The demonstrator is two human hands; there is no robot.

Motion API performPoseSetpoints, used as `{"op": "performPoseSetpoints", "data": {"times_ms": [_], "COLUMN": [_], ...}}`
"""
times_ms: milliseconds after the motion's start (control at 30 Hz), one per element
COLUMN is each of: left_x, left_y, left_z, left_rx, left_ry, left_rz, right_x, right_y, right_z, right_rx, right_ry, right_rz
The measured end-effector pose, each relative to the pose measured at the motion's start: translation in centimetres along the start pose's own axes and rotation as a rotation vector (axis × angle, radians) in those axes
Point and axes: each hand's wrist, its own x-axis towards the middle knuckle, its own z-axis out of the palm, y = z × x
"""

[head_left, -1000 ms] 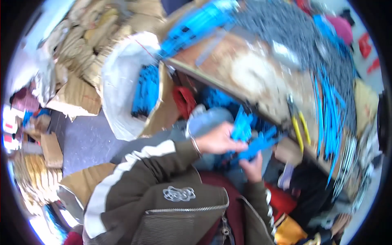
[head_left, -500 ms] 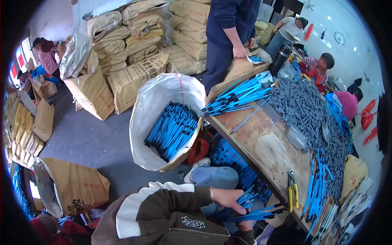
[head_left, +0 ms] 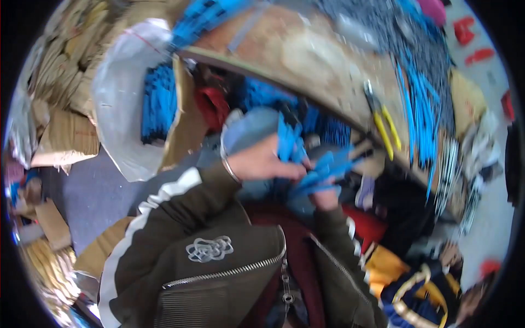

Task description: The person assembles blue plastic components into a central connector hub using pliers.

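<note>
Left hand (head_left: 261, 163), right hand (head_left: 326, 198) — blue strips (head_left: 317, 174)

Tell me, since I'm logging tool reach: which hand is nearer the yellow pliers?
Right hand, below and left of the yellow pliers. Left hand is farther left.

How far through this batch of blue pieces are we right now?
Done, as far as it shows: a white sack beside the bench already holds many blue strips. In hand: the left hand and the right hand both grip a bundle of blue pieces in front of the body. Left: a large heap of blue and grey pieces still lies on the wooden bench, near yellow-handled pliers.
</note>
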Motion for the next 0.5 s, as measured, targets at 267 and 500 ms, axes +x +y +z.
{"op": "performPoseSetpoints", "data": {"times_ms": [267, 500], "left_x": [0.6, 0.9], "left_y": [0.2, 0.3], "left_z": [1.7, 3.5], "left_rx": [-0.129, 0.006], "left_ry": [0.097, 0.246], "left_rz": [-0.064, -0.123], "right_x": [-1.3, -3.0], "right_y": [-4.2, -3.2], "right_z": [1.0, 0.9], "right_rx": [-0.068, 0.007], "right_ry": [-0.078, 0.083], "right_rz": [-0.037, -0.046]}}
